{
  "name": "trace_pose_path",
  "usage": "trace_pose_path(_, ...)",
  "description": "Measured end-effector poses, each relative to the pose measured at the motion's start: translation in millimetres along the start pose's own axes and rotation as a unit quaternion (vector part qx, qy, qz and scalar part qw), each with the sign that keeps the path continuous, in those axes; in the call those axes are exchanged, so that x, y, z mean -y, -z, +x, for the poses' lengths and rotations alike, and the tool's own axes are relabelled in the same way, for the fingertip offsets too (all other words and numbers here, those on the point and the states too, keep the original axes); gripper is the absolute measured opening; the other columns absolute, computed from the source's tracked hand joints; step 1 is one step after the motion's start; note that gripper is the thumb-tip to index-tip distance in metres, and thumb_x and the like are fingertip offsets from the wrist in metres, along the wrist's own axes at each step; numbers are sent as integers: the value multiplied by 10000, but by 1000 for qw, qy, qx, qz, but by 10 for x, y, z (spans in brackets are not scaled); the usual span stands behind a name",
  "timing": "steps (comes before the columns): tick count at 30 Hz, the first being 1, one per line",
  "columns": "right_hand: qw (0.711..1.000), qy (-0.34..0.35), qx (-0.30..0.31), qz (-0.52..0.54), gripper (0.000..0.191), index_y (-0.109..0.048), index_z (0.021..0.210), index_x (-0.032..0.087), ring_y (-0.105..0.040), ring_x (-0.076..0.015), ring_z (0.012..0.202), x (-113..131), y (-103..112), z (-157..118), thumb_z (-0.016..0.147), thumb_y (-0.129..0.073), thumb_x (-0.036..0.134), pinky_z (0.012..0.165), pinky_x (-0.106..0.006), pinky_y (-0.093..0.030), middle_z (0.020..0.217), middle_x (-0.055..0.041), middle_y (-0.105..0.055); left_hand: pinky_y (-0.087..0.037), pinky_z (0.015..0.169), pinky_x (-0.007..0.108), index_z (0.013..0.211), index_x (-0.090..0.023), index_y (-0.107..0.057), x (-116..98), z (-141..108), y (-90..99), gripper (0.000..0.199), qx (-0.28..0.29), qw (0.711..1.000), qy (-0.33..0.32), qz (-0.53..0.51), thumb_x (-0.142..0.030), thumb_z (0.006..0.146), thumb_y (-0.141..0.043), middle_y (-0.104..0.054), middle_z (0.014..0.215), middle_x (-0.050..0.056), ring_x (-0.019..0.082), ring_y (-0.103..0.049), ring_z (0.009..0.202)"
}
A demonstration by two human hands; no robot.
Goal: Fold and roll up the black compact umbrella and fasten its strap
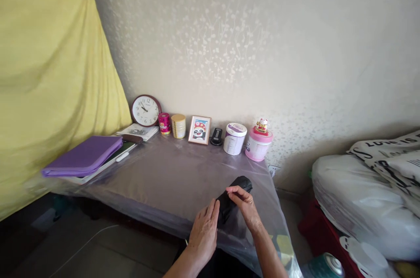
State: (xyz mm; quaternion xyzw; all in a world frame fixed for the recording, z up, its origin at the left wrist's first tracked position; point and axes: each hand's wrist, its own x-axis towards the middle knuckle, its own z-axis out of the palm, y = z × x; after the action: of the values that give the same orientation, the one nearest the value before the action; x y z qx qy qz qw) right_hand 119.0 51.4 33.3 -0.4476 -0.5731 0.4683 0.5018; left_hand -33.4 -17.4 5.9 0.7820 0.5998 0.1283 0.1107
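Left hand [204,227] lies straight-fingered, open against black bundle [225,208] on plastic-covered table [157,173]; right hand [246,204] pinches narrow over it, grip contents unclear.

Bundle [243,183]: plain black. Counter [157,177]: muted greyish purple. Curtain [55,63]: solid yellow. Wallpaper [223,41]: pale grey-beige, lighter leaf-and-stem pattern. Clock [146,110]: white dial, black numerals, dark red-brown rim. Folder [83,155]: purple. We record a magenta tin [164,124], a tan-lidded canister [179,127], a panda picture [199,130] with red and blue. We note one tub [234,140] white and purple, another tub [257,147] pink and white; lucky-cat figurine [261,127] white, red, gold. Cloth [393,155]: white, black lettering.
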Motion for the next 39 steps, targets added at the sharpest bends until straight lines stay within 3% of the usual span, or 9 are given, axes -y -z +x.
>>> trace_pose_path(5,993,-80,-75,39,316,-701,904,223,-553,-138,703,-23,375,-289,651,-702,412,681,-249,-457,841,-7,-654,-307,1022,337,1413,-175,-148,43,-7,-63,761,-14,1000,-14,10,21,705,-348,-248,1465,66,195,-352,1258)
trace_pose_path(9,977,-102,-184,36,389,-696,886,205,-550,-129,623,-187,710,-470,591,-726,456,617,-243,-472,807,-10,-658,-349,981,333,1419,-199,-119,61,8,-47,850,1,1000,-9,17,62,636,-321,-248,1466,51,199,-418,1190)
trace_pose_path(12,971,-111,-213,4,410,-691,875,186,-560,-135,603,-279,831,-531,579,-720,468,591,-246,-484,792,-20,-655,-364,961,329,1419,-227,-128,69,8,13,854,14,1000,1,0,51,637,-326,-303,1437,39,205,-450,1143)
trace_pose_path(16,973,-107,-203,-31,402,-691,845,184,-566,-140,581,-319,828,-543,589,-693,494,565,-250,-488,776,-22,-653,-376,937,301,1407,-268,-172,93,12,91,785,14,995,21,-96,-21,695,-387,-414,1318,50,197,-481,1100)
trace_pose_path(22,976,-106,-185,-34,420,-686,872,188,-579,-141,607,-372,854,-552,611,-677,517,599,-250,-493,814,-24,-656,-458,750,246,1336,-263,-321,255,130,255,638,86,957,88,-262,-149,724,-460,-531,1083,47,120,-600,785)
trace_pose_path(25,978,-108,-179,-23,412,-678,901,192,-575,-136,612,-403,878,-571,635,-667,506,601,-242,-484,820,-23,-652,-478,676,269,1345,-210,-300,366,168,347,567,101,956,111,-252,-253,794,-427,-578,1024,68,144,-619,738)
trace_pose_path(28,978,-104,-181,-19,389,-678,884,196,-566,-128,606,-403,864,-582,642,-662,500,593,-234,-473,799,-15,-647,-437,827,339,1401,-143,-147,404,137,401,603,56,966,147,-207,-244,846,-360,-463,1229,170,225,-564,1017)
trace_pose_path(34,976,-88,-196,-23,365,-687,840,203,-550,-130,572,-384,814,-582,621,-668,495,555,-239,-471,740,-5,-633,-421,819,319,1408,-330,-1,320,79,320,831,46,992,119,17,-51,753,-428,-95,1480,149,282,-439,1198)
trace_pose_path(39,979,-68,-193,-21,330,-691,810,214,-537,-125,560,-417,804,-594,638,-647,492,557,-245,-480,718,0,-629,-400,846,288,1409,-326,-9,378,216,234,907,34,994,104,-6,42,683,-410,-162,1461,149,235,-512,1128)
